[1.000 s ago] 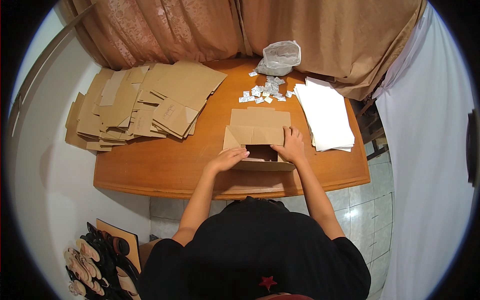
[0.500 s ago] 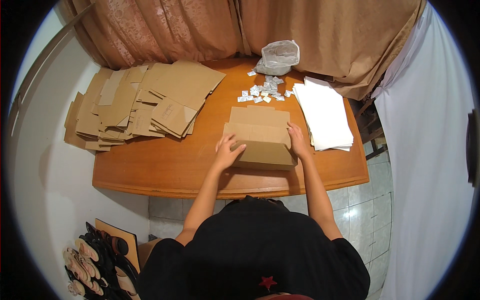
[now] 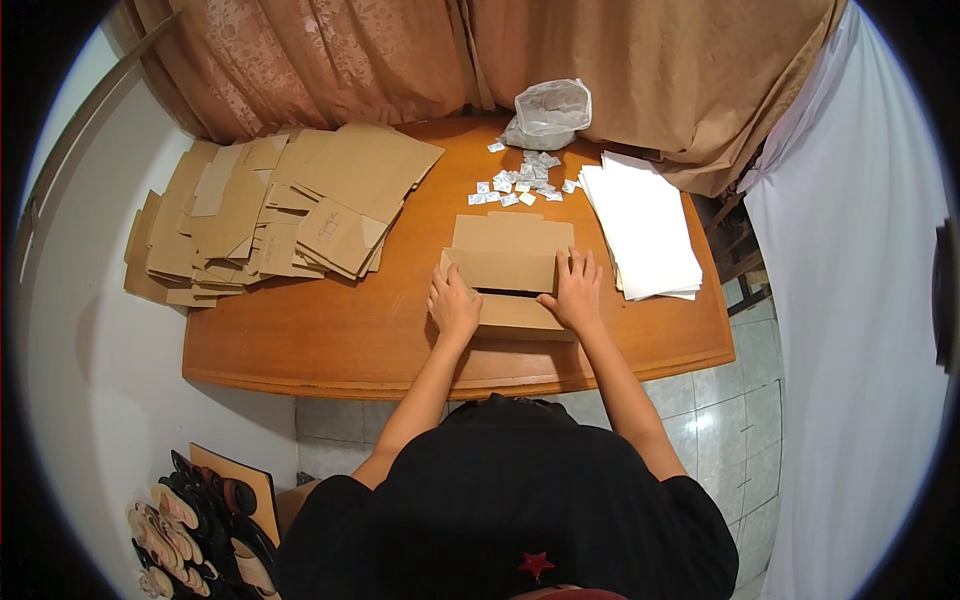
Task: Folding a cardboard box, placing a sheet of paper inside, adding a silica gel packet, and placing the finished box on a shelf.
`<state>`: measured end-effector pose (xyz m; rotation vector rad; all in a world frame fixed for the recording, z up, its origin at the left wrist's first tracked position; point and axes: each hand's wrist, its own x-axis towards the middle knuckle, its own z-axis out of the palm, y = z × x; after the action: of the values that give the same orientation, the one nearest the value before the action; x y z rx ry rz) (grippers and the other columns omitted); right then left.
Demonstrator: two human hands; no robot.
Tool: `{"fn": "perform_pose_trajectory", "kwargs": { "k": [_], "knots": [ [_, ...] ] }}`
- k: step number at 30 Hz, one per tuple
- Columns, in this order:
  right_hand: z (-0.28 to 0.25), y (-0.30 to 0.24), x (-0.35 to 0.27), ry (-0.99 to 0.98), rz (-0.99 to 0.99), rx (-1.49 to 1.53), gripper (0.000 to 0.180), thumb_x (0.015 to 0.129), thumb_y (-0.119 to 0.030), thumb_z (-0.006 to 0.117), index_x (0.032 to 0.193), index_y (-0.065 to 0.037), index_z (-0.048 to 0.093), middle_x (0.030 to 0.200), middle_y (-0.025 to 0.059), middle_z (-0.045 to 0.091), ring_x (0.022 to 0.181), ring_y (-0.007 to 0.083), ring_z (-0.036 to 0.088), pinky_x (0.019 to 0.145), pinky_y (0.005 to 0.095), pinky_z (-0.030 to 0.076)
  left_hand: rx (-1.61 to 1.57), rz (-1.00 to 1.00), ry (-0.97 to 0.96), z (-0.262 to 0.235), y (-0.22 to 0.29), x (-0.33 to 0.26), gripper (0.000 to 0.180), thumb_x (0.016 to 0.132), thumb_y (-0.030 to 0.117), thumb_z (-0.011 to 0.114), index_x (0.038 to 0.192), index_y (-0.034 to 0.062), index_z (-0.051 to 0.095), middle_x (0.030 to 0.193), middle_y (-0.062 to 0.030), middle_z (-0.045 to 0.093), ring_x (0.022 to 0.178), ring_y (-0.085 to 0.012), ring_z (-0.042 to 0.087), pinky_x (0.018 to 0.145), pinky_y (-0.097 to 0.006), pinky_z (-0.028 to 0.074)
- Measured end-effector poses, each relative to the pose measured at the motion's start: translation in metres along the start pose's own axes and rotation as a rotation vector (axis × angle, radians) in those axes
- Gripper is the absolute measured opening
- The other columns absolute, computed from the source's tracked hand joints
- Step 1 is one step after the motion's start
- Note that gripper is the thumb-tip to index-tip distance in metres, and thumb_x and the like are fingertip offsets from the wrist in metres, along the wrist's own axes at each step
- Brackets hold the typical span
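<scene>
A brown cardboard box [image 3: 520, 318], partly folded up, lies on the table in front of me. Its lid panel [image 3: 512, 235] stretches away toward the far side, and a dark slit shows between the near panel and the one behind it. At the box's left end, my left hand [image 3: 455, 302] grips the side with its fingers pointing away from me. The right end is held by my right hand [image 3: 577, 292], its fingers over the edge and its thumb reaching inward near the slit.
Flattened cardboard boxes [image 3: 345, 185] are piled at the table's left. Several small white packets [image 3: 525, 180] lie scattered beyond the box, below a clear plastic bag [image 3: 550, 115]. A stack of white paper [image 3: 645, 230] lies to the right. Shoes [image 3: 190, 520] stand at lower left.
Both hands have shifted their hold on the box's ends, the right thumb moving inward. The near panel sits differently, and a dark slit now shows behind it.
</scene>
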<state>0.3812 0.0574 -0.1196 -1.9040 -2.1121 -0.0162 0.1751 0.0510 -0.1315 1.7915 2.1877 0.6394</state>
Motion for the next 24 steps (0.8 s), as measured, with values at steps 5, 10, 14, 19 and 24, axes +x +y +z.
{"fn": "perform_pose_trajectory", "kwargs": {
  "k": [5,10,14,19,24],
  "knots": [
    [0.004,0.005,0.006,-0.017,-0.129,-0.093,0.075,0.064,-0.034,0.074,0.126,-0.009,0.038,0.128,0.0117,0.04,0.122,0.0374,0.031,0.092,0.0603,0.032,-0.364,-0.012,-0.054,-0.005,-0.025,0.008,0.066,0.073,0.029,0.066,0.124,0.0031,0.035,0.127,-0.0233,0.037,0.112,-0.0362,0.044,0.088,-0.044,0.04],
    [0.001,0.012,0.01,-0.001,-0.227,-0.012,0.063,0.072,-0.033,0.066,0.123,-0.006,0.042,0.123,0.0126,0.045,0.114,0.0367,0.039,0.09,0.0516,0.038,-0.58,-0.257,-0.404,-0.012,-0.069,0.008,0.072,0.076,0.045,0.06,0.124,-0.0029,0.036,0.123,-0.0235,0.045,0.104,-0.0337,0.052,0.085,-0.038,0.043],
    [0.002,0.022,0.012,-0.004,-0.228,0.195,0.057,0.074,-0.032,0.062,0.12,-0.004,0.044,0.121,0.0136,0.047,0.111,0.0373,0.041,0.089,0.0457,0.041,-0.77,-0.579,-0.62,-0.038,-0.053,-0.015,0.079,0.073,0.053,0.06,0.13,0.0073,0.032,0.13,-0.0215,0.037,0.108,-0.0374,0.047,0.085,-0.042,0.042],
    [-0.016,0.014,0.012,0.087,-0.277,0.282,0.051,0.076,-0.027,0.061,0.117,-0.001,0.046,0.12,0.0172,0.046,0.106,0.0364,0.043,0.09,0.0433,0.038,-1.099,-0.643,-0.468,-0.035,-0.048,-0.018,0.072,0.071,0.047,0.066,0.129,0.0222,0.03,0.134,-0.0144,0.032,0.116,-0.0338,0.037,0.085,-0.051,0.036],
    [-0.03,-0.003,0.015,0.258,-0.267,0.419,0.049,0.076,-0.026,0.06,0.117,-0.001,0.046,0.121,0.0196,0.045,0.107,0.036,0.042,0.092,0.0444,0.036,-1.412,-0.265,-0.013,-0.058,-0.016,-0.004,0.071,0.071,0.024,0.072,0.127,0.0166,0.029,0.126,-0.0133,0.035,0.116,-0.0273,0.034,0.091,-0.048,0.032]
  ]
}}
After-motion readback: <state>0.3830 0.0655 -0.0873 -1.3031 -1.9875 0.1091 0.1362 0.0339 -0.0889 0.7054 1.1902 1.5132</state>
